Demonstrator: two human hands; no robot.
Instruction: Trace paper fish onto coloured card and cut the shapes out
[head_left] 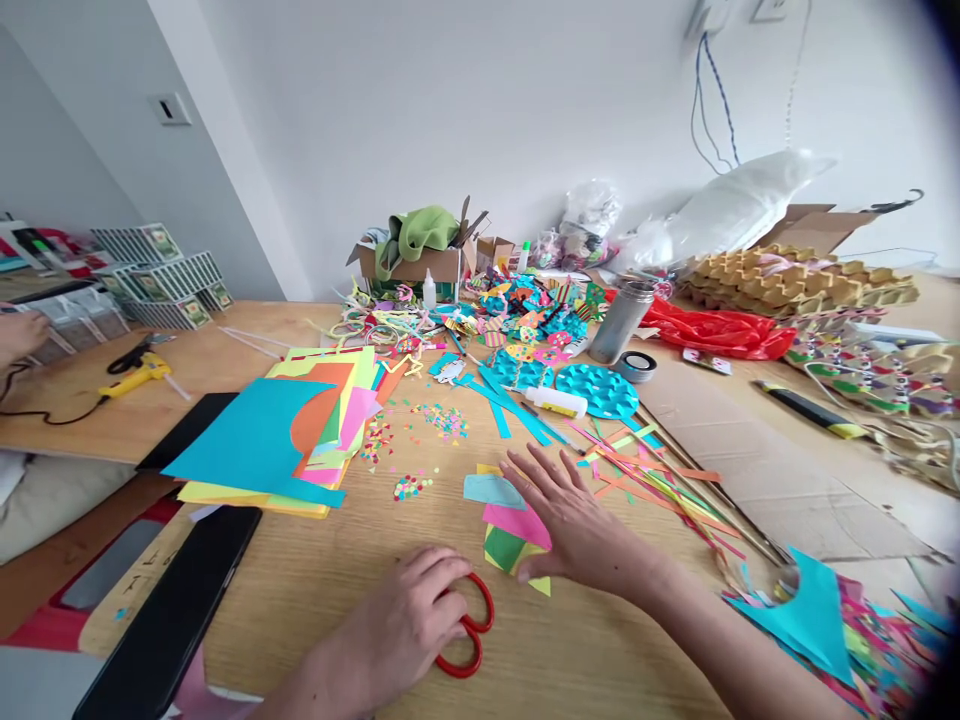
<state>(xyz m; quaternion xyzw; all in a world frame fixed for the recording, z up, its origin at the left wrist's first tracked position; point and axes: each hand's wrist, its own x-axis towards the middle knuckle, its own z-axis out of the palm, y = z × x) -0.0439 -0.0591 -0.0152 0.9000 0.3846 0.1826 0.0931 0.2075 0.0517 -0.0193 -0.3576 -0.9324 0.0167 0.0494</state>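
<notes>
My left hand [409,625] is on the table with its fingers curled around red-handled scissors [480,655]. The two handle loops stick out to the right, while the blades are hidden under the hand. My right hand [574,525] has its fingers spread and reaches over a few small cut papers. Among these are a light blue piece [487,489], a pink piece [514,525] and a green-and-yellow piece [502,548]. The fingers and thumb cover their right edges. Small paper confetti [412,486] lies in little heaps beyond my left hand.
Coloured paper sheets [240,430] are stacked at left, near a black phone [176,610] and a yellow glue gun [135,376]. Paper strips [667,475], a glue bottle [556,402], a metal flask [621,322] and a utility knife [806,408] lie right. Another person's hand [21,333] shows far left.
</notes>
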